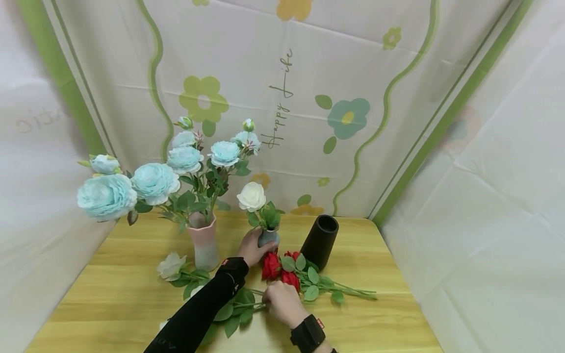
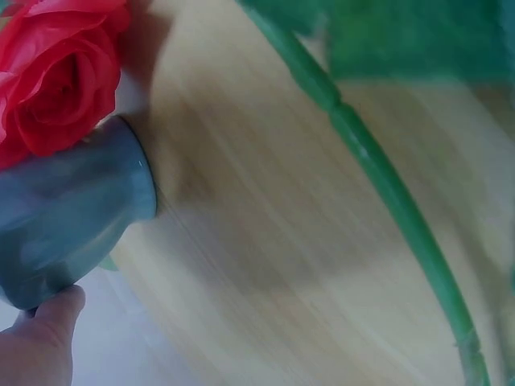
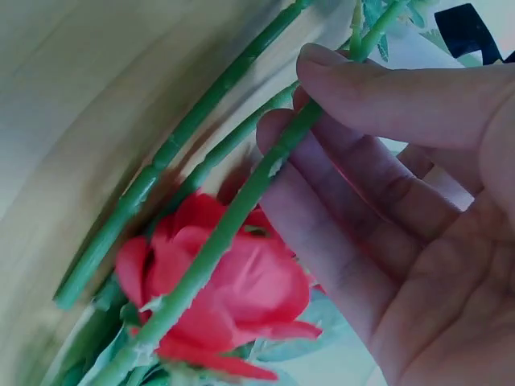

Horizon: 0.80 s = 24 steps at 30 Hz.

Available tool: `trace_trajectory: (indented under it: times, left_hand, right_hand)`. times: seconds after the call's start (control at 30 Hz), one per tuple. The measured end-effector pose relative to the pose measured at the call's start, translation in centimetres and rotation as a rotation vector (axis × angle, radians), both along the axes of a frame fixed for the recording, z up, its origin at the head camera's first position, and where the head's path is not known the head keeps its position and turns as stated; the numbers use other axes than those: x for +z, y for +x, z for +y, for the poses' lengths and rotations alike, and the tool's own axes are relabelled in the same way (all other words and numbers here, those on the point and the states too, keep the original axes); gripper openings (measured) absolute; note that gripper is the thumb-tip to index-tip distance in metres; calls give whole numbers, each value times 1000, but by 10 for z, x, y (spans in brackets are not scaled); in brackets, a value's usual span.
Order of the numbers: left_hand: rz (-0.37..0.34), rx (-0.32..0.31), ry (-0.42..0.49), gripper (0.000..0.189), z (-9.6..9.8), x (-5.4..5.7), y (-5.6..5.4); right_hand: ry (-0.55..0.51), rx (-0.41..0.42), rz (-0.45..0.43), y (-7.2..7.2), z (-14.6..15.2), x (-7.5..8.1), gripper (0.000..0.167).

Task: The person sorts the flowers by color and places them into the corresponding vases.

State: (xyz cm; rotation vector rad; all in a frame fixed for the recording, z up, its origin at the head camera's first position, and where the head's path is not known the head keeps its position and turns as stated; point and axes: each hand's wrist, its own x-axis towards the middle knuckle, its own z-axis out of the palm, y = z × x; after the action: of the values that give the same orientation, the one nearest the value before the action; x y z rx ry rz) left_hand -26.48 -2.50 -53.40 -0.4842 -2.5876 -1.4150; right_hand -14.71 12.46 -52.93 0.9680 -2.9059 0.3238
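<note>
My left hand [image 1: 253,249] grips a small blue-grey vase [image 1: 268,237] that holds a white rose [image 1: 251,196] with green leaves. In the left wrist view, only part of that hand shows, against the side of the vase [image 2: 72,209]. Closer to the front, my right hand [image 1: 284,303] pinches a green flower stem [image 3: 249,189] between thumb and fingers. This stem leads left toward leaves beneath my left forearm, which partly hides the flowers there. Red roses [image 1: 271,266] lie between the two hands and the black vase [image 1: 319,245].
At the left, a pink-and-white vase [image 1: 204,245] holds tall light-blue flowers [image 1: 155,183] that lean outward. A white rose [image 1: 172,266] lies before it on the wooden table [image 1: 371,333]. Red-rose stems [image 1: 353,289] point right. A patterned cloth [image 1: 247,63] hangs behind.
</note>
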Motion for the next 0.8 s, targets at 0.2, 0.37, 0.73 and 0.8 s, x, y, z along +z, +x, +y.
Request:
trace_trajectory:
  times: [0.2, 0.37, 0.73, 0.8]
  left_hand:
    - [5, -1, 3, 58, 0, 0, 0]
    - [1, -9, 0, 59, 0, -2, -2]
    - [18, -9, 31, 60, 2, -7, -3]
    - [20, -8, 35, 59, 1, -7, -3]
  right_hand:
    - [27, 4, 28, 6, 8, 1, 31]
    - [37, -12, 14, 6, 17, -2, 33]
    - [-36, -67, -7, 6, 30, 0, 28]
    - [-38, -70, -5, 6, 32, 0, 29]
